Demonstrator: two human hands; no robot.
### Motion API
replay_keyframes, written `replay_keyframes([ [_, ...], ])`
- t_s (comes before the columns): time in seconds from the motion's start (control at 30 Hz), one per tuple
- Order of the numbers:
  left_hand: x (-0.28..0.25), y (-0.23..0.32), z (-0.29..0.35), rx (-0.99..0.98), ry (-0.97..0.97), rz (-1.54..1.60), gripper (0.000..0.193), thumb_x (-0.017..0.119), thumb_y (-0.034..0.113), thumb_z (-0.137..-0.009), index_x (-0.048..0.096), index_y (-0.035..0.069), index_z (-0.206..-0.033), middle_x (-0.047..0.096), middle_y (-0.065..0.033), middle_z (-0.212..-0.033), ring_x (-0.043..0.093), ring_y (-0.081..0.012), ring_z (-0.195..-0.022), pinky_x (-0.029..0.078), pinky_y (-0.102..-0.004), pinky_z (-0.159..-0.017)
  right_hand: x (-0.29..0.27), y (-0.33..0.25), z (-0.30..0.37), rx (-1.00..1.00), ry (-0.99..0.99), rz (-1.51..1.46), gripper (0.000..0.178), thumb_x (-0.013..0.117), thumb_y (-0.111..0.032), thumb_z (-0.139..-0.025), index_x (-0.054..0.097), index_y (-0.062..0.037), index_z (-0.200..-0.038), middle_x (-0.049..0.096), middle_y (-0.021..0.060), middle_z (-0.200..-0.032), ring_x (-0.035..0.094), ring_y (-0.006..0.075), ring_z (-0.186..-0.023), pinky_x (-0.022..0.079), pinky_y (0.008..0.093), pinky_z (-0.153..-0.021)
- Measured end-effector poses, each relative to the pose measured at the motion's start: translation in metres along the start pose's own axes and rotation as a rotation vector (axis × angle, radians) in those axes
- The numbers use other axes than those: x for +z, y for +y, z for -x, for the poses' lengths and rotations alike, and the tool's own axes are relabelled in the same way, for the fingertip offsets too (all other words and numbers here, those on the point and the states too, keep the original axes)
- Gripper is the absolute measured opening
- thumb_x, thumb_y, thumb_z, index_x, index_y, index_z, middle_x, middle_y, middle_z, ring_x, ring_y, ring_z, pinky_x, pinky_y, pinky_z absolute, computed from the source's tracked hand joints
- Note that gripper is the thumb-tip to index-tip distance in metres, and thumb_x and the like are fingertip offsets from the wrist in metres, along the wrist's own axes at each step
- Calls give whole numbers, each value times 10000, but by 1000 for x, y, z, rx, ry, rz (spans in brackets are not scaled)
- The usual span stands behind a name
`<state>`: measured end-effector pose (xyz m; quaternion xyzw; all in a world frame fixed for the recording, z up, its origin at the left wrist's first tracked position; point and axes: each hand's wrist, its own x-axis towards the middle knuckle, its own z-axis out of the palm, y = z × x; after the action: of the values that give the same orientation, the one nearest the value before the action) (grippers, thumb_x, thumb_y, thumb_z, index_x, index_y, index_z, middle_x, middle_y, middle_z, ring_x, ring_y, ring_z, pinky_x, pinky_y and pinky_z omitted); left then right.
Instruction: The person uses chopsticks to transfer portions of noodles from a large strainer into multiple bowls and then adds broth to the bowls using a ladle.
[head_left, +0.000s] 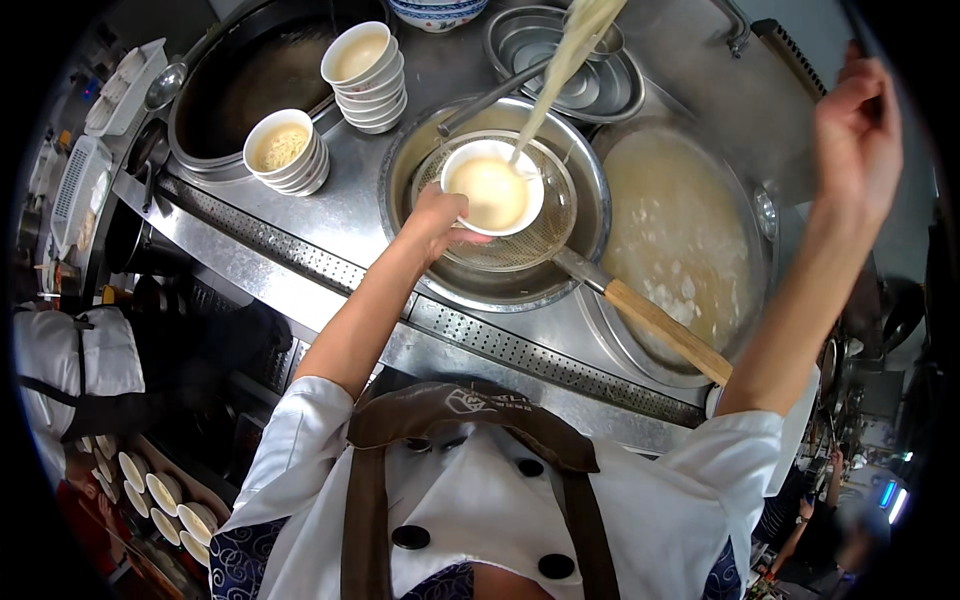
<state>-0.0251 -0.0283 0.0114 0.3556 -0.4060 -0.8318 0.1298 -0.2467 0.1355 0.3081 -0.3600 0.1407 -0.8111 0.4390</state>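
1. Noodles (pixel 572 60) hang down in one long pale bundle, beyond the left hand (pixel 438 225) and a little to its right. Their upper end goes out of the view. Their lower end meets the right side of the white bowl (pixel 537 205), which is in this hand.
2. The left hand is closed on the bowl's near left side, with the thumb at the rim. Inside the bowl, just to the right of the thumb, there is a pale, creamy liquid (pixel 485 190).
3. Below this hand and its bowl lies the round mesh strainer (pixel 500 256), across the steel basin (pixel 400 170). The wooden handle (pixel 668 330) extends to the right of the left hand, and nearer to the body.
4. The right hand (pixel 860 130) is raised, well apart from the left one. Its fingers are bent beside a thin dark thing (pixel 850 18); I cannot tell if they hold it.
5. Between the two hands stands the wide pot (pixel 757 250), with cloudy liquid and whitish foam.
6. To the left of the left hand, and farther away, are two stacks of bowls. The top bowl of the nearer stack (pixel 312 180) contains noodles; that of the farther stack (pixel 375 110) contains pale liquid.
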Motion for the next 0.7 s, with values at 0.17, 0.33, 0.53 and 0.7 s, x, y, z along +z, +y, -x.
replay_keyframes([
  [0.17, -24, 4, 8, 8, -49, 168, 441, 397, -82, -671, 323, -203, -1089, 411, -270, -1114, 537, -389, -942, 578, -419, -629, -46, 111, 102, 27, 469, 1439, 253, 546, -181, -843, 604, 65, -832, 617, 121, -805, 604, 164, -680, 487, 265, -672],
  [0.33, -38, 18, 20, 23, 6, 115, 468, 397, -76, -674, 303, -197, -1116, 460, -268, -1081, 568, -375, -899, 575, -412, -637, -76, 132, 164, 65, 733, 1254, 293, 582, -216, -825, 598, 76, -847, 618, 147, -739, 620, 184, -652, 502, 274, -643],
  [0.53, -50, 24, 36, 54, 39, -3, 506, 393, -65, -660, 270, -186, -1136, 479, -272, -1038, 597, -360, -833, 581, -367, -613, -118, 227, 190, -1, 963, 715, 249, 537, -160, -856, 554, 86, -883, 605, 177, -815, 633, 227, -674, 533, 253, -616],
  [0.7, -51, 22, 47, 21, 87, -62, 509, 401, -57, -659, 263, -194, -1129, 487, -275, -1015, 608, -355, -796, 584, -333, -590, -139, 234, 171, -35, 1105, 95, 228, 535, -173, -855, 538, 55, -869, 603, 145, -776, 633, 205, -672, 540, 227, -585],
])
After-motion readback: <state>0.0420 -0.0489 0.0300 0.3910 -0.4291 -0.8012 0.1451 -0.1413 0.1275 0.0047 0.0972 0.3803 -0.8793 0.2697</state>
